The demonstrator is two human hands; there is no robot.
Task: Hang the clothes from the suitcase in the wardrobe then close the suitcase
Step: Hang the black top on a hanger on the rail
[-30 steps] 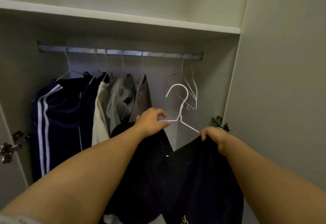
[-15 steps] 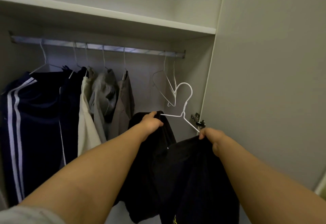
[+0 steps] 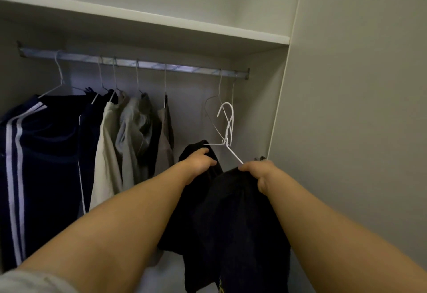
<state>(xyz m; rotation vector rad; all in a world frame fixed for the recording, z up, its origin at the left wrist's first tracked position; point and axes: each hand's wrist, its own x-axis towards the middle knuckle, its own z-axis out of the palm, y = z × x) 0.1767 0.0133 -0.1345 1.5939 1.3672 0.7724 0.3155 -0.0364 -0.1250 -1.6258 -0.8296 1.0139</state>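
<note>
While the left hand curls round one shoulder of a black garment, the right hand pinches the other shoulder together with the wire arm of a white hanger. Both are held up inside the wardrobe, below the right end of the rail, the hook off it. Empty hangers hang just behind; hung clothes fill the rail's left and middle.
</note>
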